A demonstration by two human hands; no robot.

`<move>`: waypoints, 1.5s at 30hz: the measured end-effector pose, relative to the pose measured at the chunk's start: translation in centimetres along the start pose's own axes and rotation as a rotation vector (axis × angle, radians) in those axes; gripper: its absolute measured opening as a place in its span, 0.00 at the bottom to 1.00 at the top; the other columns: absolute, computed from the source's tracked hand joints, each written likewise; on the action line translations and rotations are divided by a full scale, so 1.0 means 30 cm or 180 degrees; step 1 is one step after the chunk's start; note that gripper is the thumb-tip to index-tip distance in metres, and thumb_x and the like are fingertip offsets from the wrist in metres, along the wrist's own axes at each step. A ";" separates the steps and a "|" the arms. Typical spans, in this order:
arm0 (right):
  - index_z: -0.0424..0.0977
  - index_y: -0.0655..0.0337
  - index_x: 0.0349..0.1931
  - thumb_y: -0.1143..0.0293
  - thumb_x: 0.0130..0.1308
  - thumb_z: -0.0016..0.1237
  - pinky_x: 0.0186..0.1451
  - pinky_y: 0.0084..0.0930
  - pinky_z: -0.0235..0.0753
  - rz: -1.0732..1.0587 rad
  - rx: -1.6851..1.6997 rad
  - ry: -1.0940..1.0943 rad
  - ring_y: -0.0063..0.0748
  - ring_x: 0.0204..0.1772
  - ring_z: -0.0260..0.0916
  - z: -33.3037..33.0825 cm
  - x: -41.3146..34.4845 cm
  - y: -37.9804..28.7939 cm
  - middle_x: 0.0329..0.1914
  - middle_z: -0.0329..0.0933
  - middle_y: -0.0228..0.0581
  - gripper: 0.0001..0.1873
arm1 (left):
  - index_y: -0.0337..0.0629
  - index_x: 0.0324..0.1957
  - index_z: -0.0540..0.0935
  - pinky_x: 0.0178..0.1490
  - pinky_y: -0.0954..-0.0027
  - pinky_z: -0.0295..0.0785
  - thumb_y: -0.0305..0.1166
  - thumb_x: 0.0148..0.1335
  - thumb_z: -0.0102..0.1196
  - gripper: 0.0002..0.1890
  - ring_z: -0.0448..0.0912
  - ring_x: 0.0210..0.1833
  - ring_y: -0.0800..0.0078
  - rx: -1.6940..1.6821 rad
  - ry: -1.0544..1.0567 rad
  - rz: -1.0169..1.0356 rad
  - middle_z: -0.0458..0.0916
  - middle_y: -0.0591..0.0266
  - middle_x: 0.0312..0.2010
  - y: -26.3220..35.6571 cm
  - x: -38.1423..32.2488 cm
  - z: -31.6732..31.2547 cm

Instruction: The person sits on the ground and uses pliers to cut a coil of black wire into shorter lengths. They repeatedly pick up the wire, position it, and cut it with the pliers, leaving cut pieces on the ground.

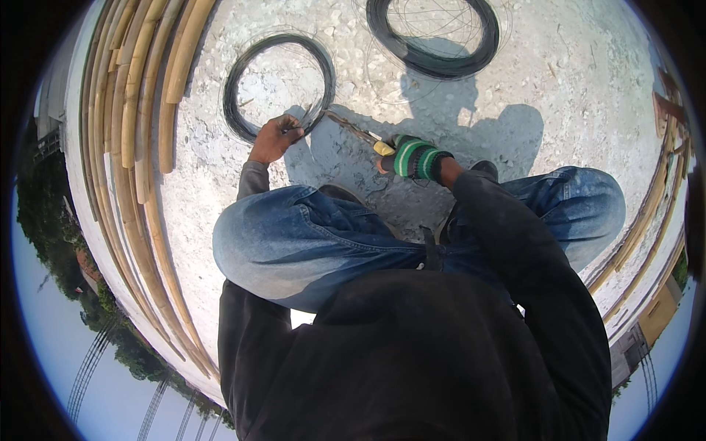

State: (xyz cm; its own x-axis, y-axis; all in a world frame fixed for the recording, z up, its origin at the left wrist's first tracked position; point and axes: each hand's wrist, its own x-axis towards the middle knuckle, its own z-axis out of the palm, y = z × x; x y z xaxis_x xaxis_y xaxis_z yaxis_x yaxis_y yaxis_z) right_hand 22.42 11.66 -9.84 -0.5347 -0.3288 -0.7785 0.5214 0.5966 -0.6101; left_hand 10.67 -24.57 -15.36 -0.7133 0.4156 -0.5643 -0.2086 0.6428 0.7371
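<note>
My bare left hand [277, 138] is at the near edge of a small coil of dark wire [329, 77], thumb and fingertips pinched on its strands. Whether it grips the whole bundle or only a few strands is hard to tell. A striped green and black knit glove covers my right hand [415, 156], which is closed around the yellow-sleeved handle of long pincers [356, 130]. Their rusty metal end points up and left, close to the coil's right side. The exact state of the jaws is too small to make out.
A larger coil of dark wire [441, 63] with loose strands lies farther off on the rough concrete [568, 71]. Bamboo poles [132, 110] are stacked along the left, and more poles [634, 237] lie at the right. My bent knees in jeans [276, 237] flank the work area.
</note>
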 end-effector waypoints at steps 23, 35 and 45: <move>0.85 0.68 0.48 0.43 0.58 0.64 0.51 0.40 0.78 0.0368 -0.0240 -0.0148 0.46 0.44 0.83 -0.026 0.072 -0.088 0.41 0.86 0.51 0.33 | 0.35 0.52 0.86 0.54 0.59 0.79 0.40 0.67 0.68 0.20 0.89 0.48 0.55 0.0777 0.0119 0.0059 0.90 0.46 0.45 0.015 -0.003 0.030; 0.85 0.69 0.44 0.44 0.66 0.57 0.51 0.50 0.79 -0.0118 -0.0710 0.0431 0.60 0.45 0.84 0.039 0.104 -0.044 0.40 0.85 0.63 0.29 | 0.33 0.52 0.85 0.55 0.60 0.79 0.37 0.66 0.68 0.19 0.89 0.51 0.57 0.0805 0.0111 0.0101 0.90 0.46 0.46 0.011 -0.002 0.040; 0.78 0.70 0.61 0.45 0.62 0.63 0.62 0.46 0.77 0.0068 -0.0588 0.0278 0.59 0.60 0.82 -0.007 0.004 0.024 0.55 0.84 0.62 0.38 | 0.32 0.54 0.87 0.59 0.60 0.79 0.37 0.65 0.68 0.21 0.89 0.54 0.55 0.0726 0.0060 0.0194 0.91 0.43 0.47 0.002 -0.007 0.043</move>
State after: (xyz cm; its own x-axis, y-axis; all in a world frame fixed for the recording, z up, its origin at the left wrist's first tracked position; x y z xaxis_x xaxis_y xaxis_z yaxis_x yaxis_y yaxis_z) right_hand 22.59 12.22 -10.34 -0.5847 -0.2546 -0.7703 0.4066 0.7296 -0.5498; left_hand 11.67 -23.77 -15.67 -0.7327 0.4474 -0.5128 -0.0099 0.7465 0.6653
